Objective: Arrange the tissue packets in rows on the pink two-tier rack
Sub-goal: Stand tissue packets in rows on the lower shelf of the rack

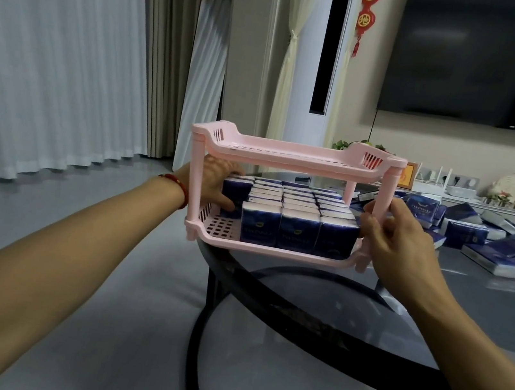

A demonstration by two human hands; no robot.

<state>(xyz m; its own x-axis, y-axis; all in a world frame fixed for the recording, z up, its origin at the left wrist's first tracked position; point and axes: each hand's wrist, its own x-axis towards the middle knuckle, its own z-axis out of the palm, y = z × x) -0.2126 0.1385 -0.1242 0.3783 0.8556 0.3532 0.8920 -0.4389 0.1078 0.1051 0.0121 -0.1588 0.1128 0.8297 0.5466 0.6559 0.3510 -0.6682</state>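
The pink two-tier rack [292,159] stands at the near left edge of a round glass table [349,310]. Its lower tier holds several dark blue tissue packets [297,231] upright in three rows. The upper tier holds nothing. My left hand [217,185] reaches in through the rack's left end and grips one packet [232,196] beside the left row. My right hand [388,235] is at the rack's right end, its thumb and fingers curled round the front right post [383,198].
Several loose blue tissue packets [478,240] lie scattered on the table to the right of the rack. A low cabinet with small ornaments and a dark screen above it stand behind. Curtains and grey floor lie to the left.
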